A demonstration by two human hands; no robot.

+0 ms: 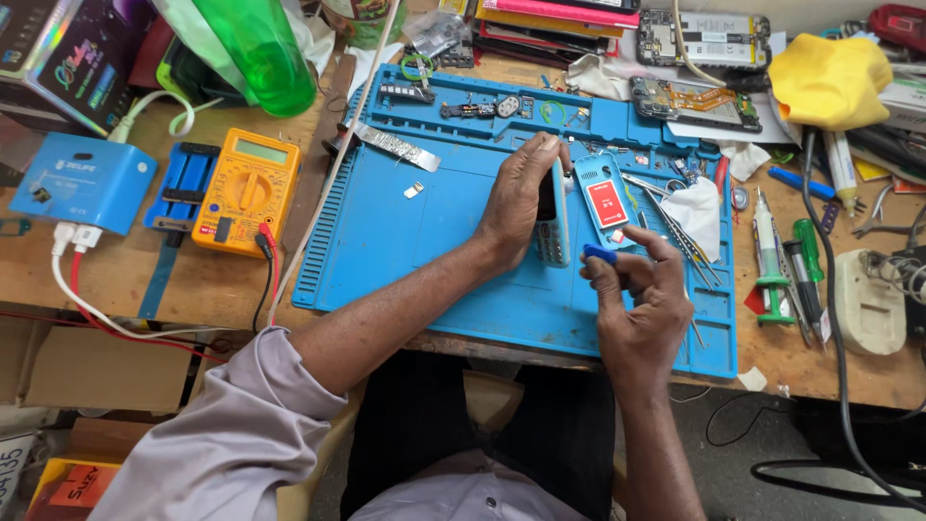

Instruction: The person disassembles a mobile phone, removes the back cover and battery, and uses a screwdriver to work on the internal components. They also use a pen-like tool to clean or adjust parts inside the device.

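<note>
My left hand [516, 198] grips a small white keypad phone [552, 217], holding it on its edge on the blue work mat [405, 251]. Just to the right, my right hand [641, 304] pinches a small tool with a blue handle [600, 254], its tip close to the phone's lower side. The phone's light blue back cover with a red and white battery [606, 200] lies beside the phone. Tweezers and thin metal tools [675, 227] rest right of it on a white cloth.
A yellow multimeter [246, 188] and a blue power box [82, 181] sit left of the mat. Screwdrivers [786, 265] lie to the right. Opened phone boards [699, 39], a yellow cloth [831, 79] and a green bottle [256, 53] crowd the back.
</note>
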